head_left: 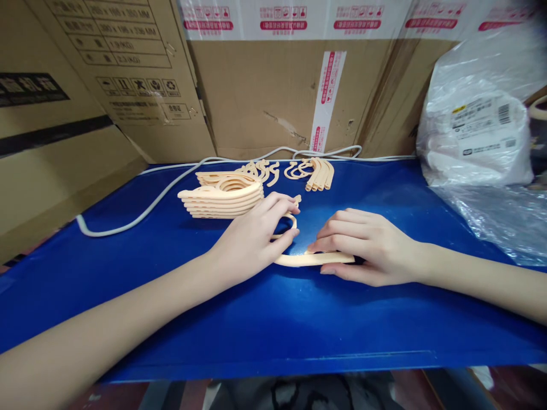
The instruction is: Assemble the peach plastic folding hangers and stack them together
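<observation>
A beige plastic folding clothes hanger (307,260) lies low over the blue table, between my hands. My left hand (256,236) pinches its curved part, with the thumb and a finger around a bent beige piece; its palm side is hidden. My right hand (367,245) grips the straight arm near its right end, thumb in front and fingers behind. Just behind my left hand rests a neat stack of beige hangers (222,204), one on top of another. Small beige hooks (272,173) lie loose behind the stack, and several curved arm pieces (320,175) are lined up to their right.
Blue sheeting (299,330) covers the table. A white cable (141,219) runs along its left and back. Cardboard boxes (265,85) wall off the back and left. At the right rear, a clear plastic bag (474,131) holds a white labelled item.
</observation>
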A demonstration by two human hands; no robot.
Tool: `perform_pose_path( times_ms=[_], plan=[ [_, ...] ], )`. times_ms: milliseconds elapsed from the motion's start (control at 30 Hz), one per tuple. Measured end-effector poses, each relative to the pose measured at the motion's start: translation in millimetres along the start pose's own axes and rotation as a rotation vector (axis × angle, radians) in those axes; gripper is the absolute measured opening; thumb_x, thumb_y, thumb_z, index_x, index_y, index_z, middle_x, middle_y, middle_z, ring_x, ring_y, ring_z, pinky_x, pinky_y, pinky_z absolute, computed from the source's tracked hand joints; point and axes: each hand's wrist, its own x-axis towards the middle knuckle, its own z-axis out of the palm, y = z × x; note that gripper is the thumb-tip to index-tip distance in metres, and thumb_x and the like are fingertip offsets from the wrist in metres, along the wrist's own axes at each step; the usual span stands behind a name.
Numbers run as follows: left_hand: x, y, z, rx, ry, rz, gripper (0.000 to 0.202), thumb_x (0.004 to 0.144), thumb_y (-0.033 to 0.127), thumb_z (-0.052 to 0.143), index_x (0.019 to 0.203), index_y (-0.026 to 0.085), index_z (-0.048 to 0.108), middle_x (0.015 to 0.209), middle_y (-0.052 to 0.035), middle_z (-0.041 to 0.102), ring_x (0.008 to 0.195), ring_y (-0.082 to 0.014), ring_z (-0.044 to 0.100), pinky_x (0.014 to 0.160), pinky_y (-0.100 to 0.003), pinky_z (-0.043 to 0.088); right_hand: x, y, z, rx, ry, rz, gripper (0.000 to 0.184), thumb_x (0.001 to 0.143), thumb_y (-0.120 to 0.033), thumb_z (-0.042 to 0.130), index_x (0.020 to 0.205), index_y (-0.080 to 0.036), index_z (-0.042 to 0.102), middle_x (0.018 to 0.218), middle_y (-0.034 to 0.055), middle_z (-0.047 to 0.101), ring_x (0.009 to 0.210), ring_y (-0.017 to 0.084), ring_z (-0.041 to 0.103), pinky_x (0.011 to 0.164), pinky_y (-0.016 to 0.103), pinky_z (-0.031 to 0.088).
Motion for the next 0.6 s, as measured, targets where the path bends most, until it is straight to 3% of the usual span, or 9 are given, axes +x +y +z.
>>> perform_pose_path(
  times_ms=[300, 600],
  plan=[
    [1.2, -5.7, 4.0, -0.179, -0.013, -0.053, 0.02, 0.087, 0.025, 0.059, 0.106, 0.02, 0.058, 0.118, -0.0074, 0.062, 0.115, -0.0229, 0.058, 0.102, -0.043, 0.046, -0.8, 6.0, 2.6, -0.017, -0.031, 0.128, 0.025, 0.093, -0.034, 0.056, 0.109, -0.016, 0.065, 0.098, 0.0082, 0.07, 0.088, 0.019, 0.06, 0.077, 0.034, 0.045],
    [2.6, -7.2, 6.4, -0.297, -0.02, -0.091, 0.021, 0.082, 0.02, 0.063, 0.103, 0.019, 0.061, 0.115, -0.0065, 0.063, 0.114, -0.0206, 0.059, 0.102, -0.04, 0.045, -0.1, 7.1, 3.4, -0.047, -0.086, 0.156, 0.024, 0.097, -0.03, 0.048, 0.104, -0.018, 0.067, 0.107, 0.0095, 0.065, 0.088, 0.019, 0.056, 0.078, 0.034, 0.041]
  ],
)
